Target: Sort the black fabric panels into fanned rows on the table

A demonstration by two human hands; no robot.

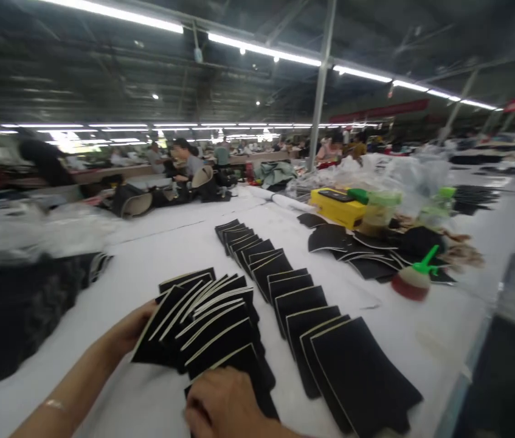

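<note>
Black fabric pieces (214,331) with pale edges are fanned out in a stack low on the white surface (157,255) in front of me. My left hand (132,331) is closed on the far-left end of the fan, fingers tucked behind the pieces. My right hand (225,404) lies curled over the near end of the stack, pressing on the bottom piece. Just to the right, a long row of the same black pieces (303,304) lies overlapping, running away from me. Further right sit a squeeze bottle with a green nozzle (416,277), more loose black pieces and a yellow box (337,207). A dark cloth heap (15,310) lies at my left.
</note>
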